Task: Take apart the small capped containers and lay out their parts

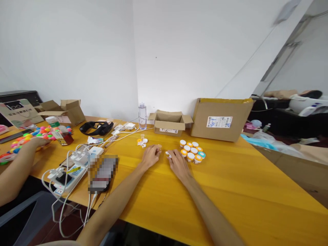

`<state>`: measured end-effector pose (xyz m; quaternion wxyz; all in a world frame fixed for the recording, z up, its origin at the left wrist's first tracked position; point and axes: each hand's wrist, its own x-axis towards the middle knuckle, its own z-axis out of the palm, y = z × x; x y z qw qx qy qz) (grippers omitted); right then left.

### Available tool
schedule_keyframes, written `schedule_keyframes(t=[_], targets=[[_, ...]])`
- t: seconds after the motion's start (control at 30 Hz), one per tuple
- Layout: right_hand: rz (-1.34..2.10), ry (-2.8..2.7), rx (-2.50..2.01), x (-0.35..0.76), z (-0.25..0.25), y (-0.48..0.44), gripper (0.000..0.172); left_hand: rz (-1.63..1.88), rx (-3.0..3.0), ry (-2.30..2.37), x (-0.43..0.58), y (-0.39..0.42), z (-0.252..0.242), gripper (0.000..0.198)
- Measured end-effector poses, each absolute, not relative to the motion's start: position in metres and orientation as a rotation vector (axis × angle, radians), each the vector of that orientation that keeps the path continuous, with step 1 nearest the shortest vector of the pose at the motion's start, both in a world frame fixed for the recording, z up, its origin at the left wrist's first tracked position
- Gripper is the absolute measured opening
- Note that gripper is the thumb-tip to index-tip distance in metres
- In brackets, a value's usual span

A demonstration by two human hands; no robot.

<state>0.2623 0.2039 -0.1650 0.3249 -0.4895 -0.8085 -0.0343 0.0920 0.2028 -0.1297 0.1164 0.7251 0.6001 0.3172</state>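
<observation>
On the yellow wooden table, my left hand is closed around a small translucent container, mostly hidden by the fingers. Just right of it, my right hand pinches a small white piece whose kind is too small to make out. A cluster of small jars with white, orange and teal lids stands beside the right hand. Beyond the left hand lies a little group of loose white pieces with white and orange lids.
An open cardboard box and a larger closed carton stand against the wall, near a water bottle. To the left are a power strip with cables and a phone. Another person's arm reaches among colourful balls.
</observation>
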Motion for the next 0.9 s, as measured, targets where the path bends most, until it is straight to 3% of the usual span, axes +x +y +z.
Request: schedule_keyframes(t=[0.63, 0.9], targets=[[-0.086, -2.137, -1.220, 0.264, -0.166, 0.204, 0.026, 0.709, 2.514, 1.825, 0.092, 0.206, -0.145, 0.032], [-0.060, -2.103, -1.198, 0.266, -0.176, 0.211, 0.030, 0.771, 2.448, 1.620, 0.093, 0.204, -0.138, 0.026]])
